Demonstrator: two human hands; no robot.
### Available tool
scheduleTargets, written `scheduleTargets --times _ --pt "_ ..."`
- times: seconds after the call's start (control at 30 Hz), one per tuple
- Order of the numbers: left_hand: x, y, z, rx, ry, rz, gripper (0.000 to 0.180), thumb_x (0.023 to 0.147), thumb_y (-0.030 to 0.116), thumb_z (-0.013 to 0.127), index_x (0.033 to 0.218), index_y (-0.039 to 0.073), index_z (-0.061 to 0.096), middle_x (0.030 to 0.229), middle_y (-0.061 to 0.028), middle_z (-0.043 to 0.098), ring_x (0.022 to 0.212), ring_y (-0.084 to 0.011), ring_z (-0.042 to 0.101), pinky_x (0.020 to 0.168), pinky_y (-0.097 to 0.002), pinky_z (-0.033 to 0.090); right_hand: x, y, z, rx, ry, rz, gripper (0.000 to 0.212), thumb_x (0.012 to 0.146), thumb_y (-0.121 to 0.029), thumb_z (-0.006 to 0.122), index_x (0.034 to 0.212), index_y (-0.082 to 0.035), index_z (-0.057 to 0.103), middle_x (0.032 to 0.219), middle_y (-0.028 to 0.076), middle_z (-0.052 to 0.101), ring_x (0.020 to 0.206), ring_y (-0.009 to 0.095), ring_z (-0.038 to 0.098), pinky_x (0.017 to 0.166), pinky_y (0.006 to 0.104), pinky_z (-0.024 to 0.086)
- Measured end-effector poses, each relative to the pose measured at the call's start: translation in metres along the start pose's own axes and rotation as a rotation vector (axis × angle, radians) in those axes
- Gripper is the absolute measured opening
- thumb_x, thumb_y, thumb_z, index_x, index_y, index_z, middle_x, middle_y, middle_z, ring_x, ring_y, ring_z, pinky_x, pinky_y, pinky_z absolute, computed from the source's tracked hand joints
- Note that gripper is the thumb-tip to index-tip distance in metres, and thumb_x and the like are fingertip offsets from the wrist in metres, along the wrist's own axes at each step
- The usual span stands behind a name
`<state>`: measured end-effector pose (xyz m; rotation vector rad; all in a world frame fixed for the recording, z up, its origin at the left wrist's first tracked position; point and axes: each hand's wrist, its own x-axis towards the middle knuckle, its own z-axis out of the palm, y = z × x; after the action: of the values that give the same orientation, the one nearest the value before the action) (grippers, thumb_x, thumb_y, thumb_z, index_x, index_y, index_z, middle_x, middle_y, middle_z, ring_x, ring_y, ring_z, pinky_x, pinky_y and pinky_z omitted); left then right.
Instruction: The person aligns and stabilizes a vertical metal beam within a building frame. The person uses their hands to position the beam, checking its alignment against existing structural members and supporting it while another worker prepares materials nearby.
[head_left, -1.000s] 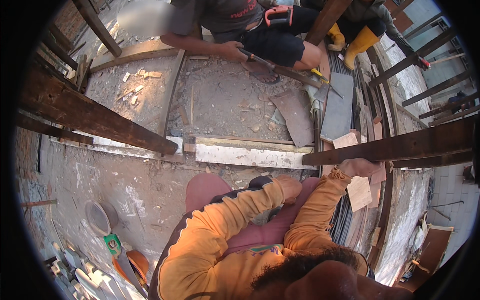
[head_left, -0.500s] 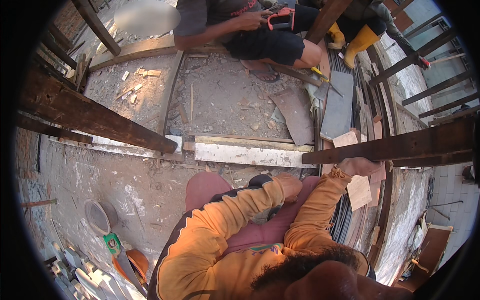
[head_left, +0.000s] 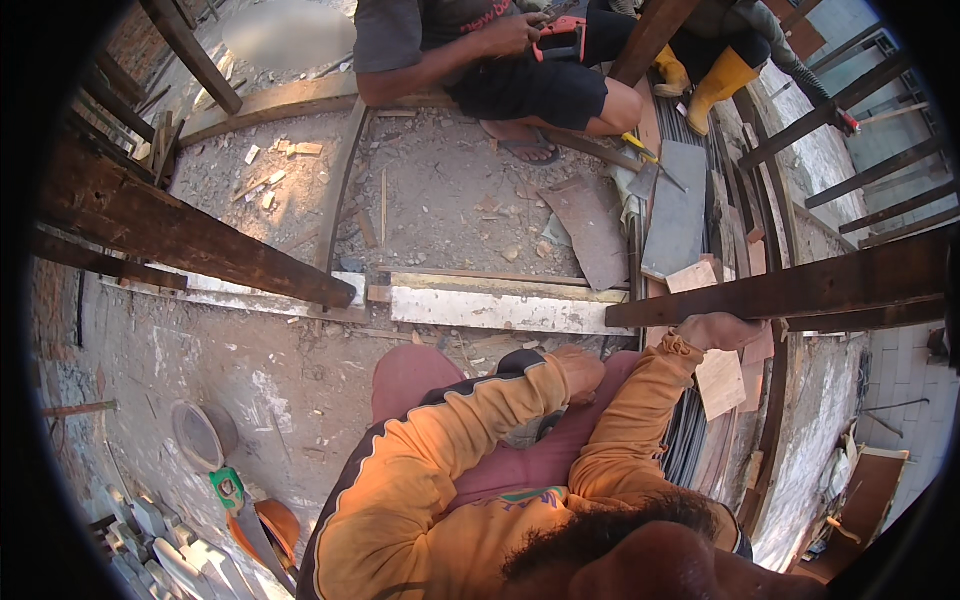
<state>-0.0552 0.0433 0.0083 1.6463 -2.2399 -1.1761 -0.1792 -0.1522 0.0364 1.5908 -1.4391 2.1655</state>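
With fingers of the left hand (head_left: 581, 374) bent over maroon cloth trousers (head_left: 616, 378), spread or pressed together impossible to tell on either side, seems to brace the right hand (head_left: 718, 333) beside the dark-brown squared wooden post (head_left: 800, 287) for balance.

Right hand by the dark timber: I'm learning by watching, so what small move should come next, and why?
Perhaps ease the right hand back from the dark timber: it sits close by the timber's edge, beside a pale wood piece, and its grip can't be made out. The left hand, near the trousers, shows no tool.
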Motion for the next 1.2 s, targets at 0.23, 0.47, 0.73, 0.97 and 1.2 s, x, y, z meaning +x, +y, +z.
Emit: scheduleTargets --times 0.23,0.47,0.73,0.97,1.2 --pt "0.003 0.0 0.002 0.007 -0.022 -0.013 0.031 0.078 0.031 0.07 0.087 0.002 0.073 0.094 -0.0196 0.071 0.097 -0.0344 0.068 0.089 -0.0434 0.051 -0.003 0.049 -0.01 0.021 0.0 0.016 0.039 0.07 -0.023 0.084 0.092 0.001 0.062 0.08 0.009 0.065 0.066 0.022 0.064 0.059 0.0362 0.05" --pt "0.003 -0.005 0.005 0.004 0.037 0.073 0.035 0.078 0.03 0.068 0.087 -0.004 0.07 0.086 -0.0245 0.069 0.087 -0.0392 0.068 0.078 -0.046 0.054 0.0 0.047 -0.009 0.043 0.001 0.027 0.037 0.072 -0.022 0.083 0.092 0.001 0.062 0.08 0.01 0.065 0.066 0.022 0.064 0.058 0.0362 0.05" --pt "0.004 -0.003 0.004 0.012 0.015 0.027 0.031 0.079 0.03 0.068 0.087 0.0 0.072 0.091 -0.021 0.07 0.092 -0.036 0.068 0.084 -0.0441 0.053 -0.001 0.043 -0.009 0.072 0.0 0.037 0.035 0.074 -0.021 0.081 0.092 0.002 0.062 0.079 0.01 0.066 0.065 0.022 0.064 0.058 0.0362 0.05" --pt "0.001 0.001 -0.003 0.001 0.035 0.035 0.03 0.078 0.028 0.068 0.087 0.0 0.074 0.092 -0.0214 0.071 0.093 -0.0353 0.069 0.084 -0.043 0.053 0.002 0.047 -0.009 0.104 0.001 0.038 0.033 0.076 -0.021 0.08 0.092 0.002 0.062 0.079 0.01 0.066 0.064 0.021 0.065 0.057 0.0361 0.05" --pt "0.002 0.001 -0.003 0.014 0.05 0.046 0.028 0.078 0.027 0.067 0.084 0.001 0.074 0.089 -0.0203 0.071 0.091 -0.0346 0.069 0.081 -0.0422 0.054 0.005 0.027 -0.011 0.127 -0.005 0.04 0.031 0.078 -0.02 0.078 0.092 0.003 0.062 0.079 0.011 0.067 0.064 0.021 0.065 0.056 0.0361 0.05"
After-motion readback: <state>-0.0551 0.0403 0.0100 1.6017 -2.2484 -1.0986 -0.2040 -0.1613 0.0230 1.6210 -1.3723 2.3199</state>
